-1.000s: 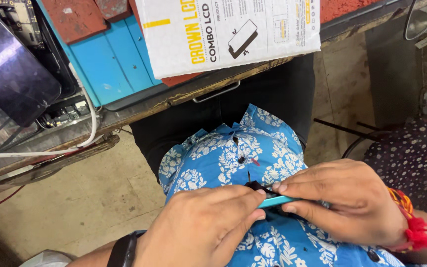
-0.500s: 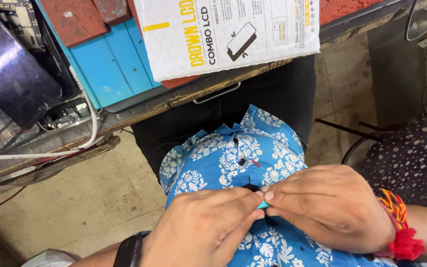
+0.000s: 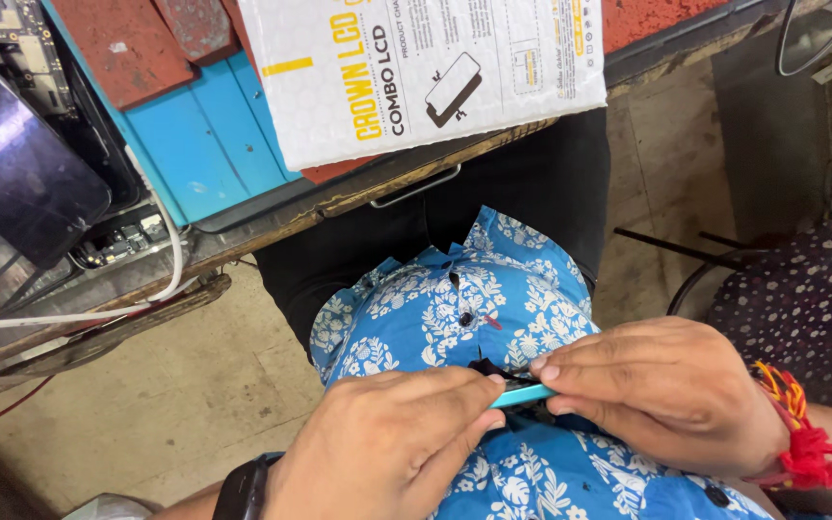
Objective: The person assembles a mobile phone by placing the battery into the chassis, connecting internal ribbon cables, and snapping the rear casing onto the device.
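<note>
Here I see a worn wooden workbench edge [image 3: 358,197] above a pale concrete floor [image 3: 146,414], carrying one blue mat [image 3: 204,144], one white padded parcel [image 3: 416,67], one dark glossy screen panel [image 3: 21,173] and one white cable [image 3: 69,313]. Below it, over a blue floral shirt [image 3: 493,299], my two hands meet fingertip to fingertip: the left hand [image 3: 387,453], a black wristband [image 3: 243,491] behind it, and the right hand [image 3: 662,395], with a red thread bracelet [image 3: 801,448], both pinch one slim turquoise tool [image 3: 522,395], a small black piece [image 3: 488,369] just above it
</note>
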